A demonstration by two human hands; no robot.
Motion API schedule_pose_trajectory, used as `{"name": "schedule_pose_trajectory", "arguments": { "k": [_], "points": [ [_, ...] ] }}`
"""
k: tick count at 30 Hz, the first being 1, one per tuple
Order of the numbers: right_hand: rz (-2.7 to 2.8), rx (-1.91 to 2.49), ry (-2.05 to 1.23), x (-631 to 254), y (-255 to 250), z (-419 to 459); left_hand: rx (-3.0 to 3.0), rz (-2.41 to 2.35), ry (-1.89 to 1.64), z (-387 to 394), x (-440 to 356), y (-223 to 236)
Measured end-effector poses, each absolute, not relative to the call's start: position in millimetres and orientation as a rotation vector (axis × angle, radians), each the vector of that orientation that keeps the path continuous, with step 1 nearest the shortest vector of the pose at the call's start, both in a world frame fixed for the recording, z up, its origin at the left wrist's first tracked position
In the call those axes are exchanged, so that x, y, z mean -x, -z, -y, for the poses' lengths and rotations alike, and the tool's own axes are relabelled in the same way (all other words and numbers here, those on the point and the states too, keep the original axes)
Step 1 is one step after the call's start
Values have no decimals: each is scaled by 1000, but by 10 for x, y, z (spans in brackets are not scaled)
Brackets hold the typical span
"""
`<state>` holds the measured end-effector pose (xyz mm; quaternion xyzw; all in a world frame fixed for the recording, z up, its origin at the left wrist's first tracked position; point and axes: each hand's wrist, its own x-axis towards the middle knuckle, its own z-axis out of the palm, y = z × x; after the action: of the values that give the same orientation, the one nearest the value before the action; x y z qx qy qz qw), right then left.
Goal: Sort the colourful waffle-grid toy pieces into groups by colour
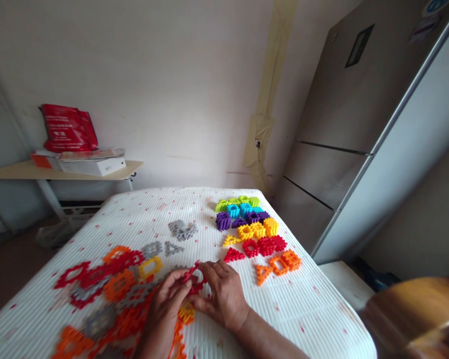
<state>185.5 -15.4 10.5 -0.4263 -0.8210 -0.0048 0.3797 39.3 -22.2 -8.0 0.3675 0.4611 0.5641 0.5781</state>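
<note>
Nearest are 2 hands: left hand (169,298) and right hand (224,295), both pinching red plastic (190,272) between them; 1 piece or 2, I cannot tell. Rightward, 6 colour rows (271,227) lie.

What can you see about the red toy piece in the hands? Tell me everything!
The red piece is bright red and looks like plastic, with bumpy, toothed edges. It is tilted, held between the left hand and the right hand, over the white table cover. Fingers hide part of it, so I can't tell its full shape, or whether it is one piece or two together.
</note>
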Motion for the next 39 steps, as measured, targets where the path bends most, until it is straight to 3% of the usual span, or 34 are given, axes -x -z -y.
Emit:
{"name": "schedule_pose_trajectory", "arguments": {
  "k": [6, 10, 15, 21, 39],
  "points": [
    [2060, 1153, -59, -1845, -117, 161, -891, -1112, -1297, 212, -395, 72],
    [2012, 1249, 74, -2032, -165, 89, -865, -1119, -1300, 221, -400, 51],
    [1751, 1746, 383, -2490, -244, -47, -828, -1119, -1278, 248, -392, 33],
    [1672, 2134, 414, -2718, -201, -146, -790, -1120, -1299, 253, -401, 34],
    [1728, 2209, 409, -2703, -159, -186, -774, -1133, -1297, 254, -403, 4]
  ]
}}
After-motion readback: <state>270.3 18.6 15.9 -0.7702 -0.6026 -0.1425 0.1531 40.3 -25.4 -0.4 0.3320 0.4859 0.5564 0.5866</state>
